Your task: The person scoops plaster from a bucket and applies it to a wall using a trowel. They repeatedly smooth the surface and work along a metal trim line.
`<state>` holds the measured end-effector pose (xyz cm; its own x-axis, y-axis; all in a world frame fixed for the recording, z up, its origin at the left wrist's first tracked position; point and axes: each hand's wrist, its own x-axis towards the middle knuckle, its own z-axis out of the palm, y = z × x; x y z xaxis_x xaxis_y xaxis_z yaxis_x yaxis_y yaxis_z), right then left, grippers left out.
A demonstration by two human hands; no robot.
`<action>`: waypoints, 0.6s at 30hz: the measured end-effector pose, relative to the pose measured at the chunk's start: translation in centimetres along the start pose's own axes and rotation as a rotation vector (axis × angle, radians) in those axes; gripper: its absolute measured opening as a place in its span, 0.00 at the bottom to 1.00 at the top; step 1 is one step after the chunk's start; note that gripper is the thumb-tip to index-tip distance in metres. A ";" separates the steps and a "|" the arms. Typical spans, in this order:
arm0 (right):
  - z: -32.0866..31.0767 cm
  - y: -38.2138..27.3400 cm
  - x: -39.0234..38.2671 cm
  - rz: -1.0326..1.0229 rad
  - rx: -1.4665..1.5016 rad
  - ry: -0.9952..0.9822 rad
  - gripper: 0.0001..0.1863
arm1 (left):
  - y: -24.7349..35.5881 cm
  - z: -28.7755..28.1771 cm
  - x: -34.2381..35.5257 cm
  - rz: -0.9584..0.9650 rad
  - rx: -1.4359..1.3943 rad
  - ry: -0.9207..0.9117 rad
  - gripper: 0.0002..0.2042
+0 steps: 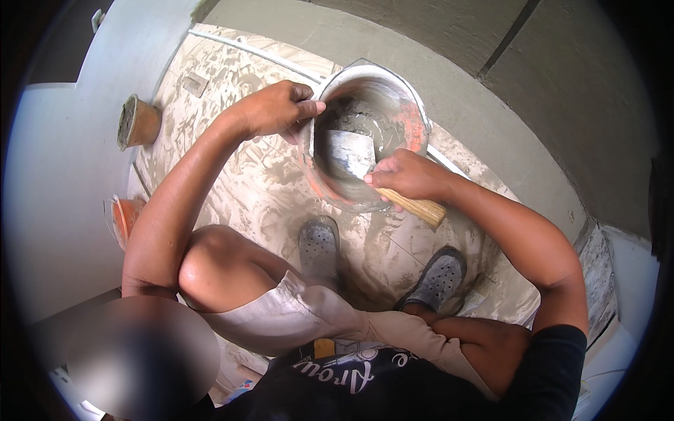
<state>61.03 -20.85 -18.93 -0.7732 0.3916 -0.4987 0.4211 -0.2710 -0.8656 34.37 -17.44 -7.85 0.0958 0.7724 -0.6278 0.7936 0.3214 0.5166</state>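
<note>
A round bucket (410, 128), its walls smeared grey over orange, stands in front of me with wet grey mortar (361, 116) in its bottom. My left hand (284, 112) is closed on the left side of its rim, thumb over the edge. In my right hand (407, 175), at the bucket's near right rim, is a trowel (423, 209) with a ribbed wooden handle. Its flat, roughly square metal blade (352, 149) reaches inside the bucket, over the mortar. The blade has grey smears. Some of my left fingers are hidden behind my hand and the rim.
My feet in grey clogs (319, 242) stand on a tiled floor (246, 186) streaked with mortar. On the left are a small mortar-crusted pot (140, 123) and an orange container (126, 216). Behind the bucket runs a white strip (260, 50) below a grey plastered ledge (302, 31).
</note>
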 end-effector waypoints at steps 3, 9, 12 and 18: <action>-0.4 0.0 0.8 0.006 -0.188 0.072 0.22 | -0.1 0.0 0.2 -0.005 0.020 -0.002 0.22; -0.9 0.6 -2.3 -0.197 -0.760 0.417 0.17 | -0.4 -0.7 0.5 -0.038 0.014 -0.078 0.32; -0.7 1.4 -4.7 -0.323 -0.974 0.536 0.17 | -0.5 -0.9 0.3 -0.046 0.007 -0.076 0.30; -1.7 2.5 -6.2 -0.405 -1.082 0.630 0.14 | 0.0 -0.7 0.3 -0.030 0.094 -0.063 0.24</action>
<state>67.64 -22.46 -18.12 -0.7053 0.6981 0.1230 0.6050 0.6833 -0.4087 33.96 -16.85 -7.67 0.1066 0.7261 -0.6793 0.8492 0.2888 0.4420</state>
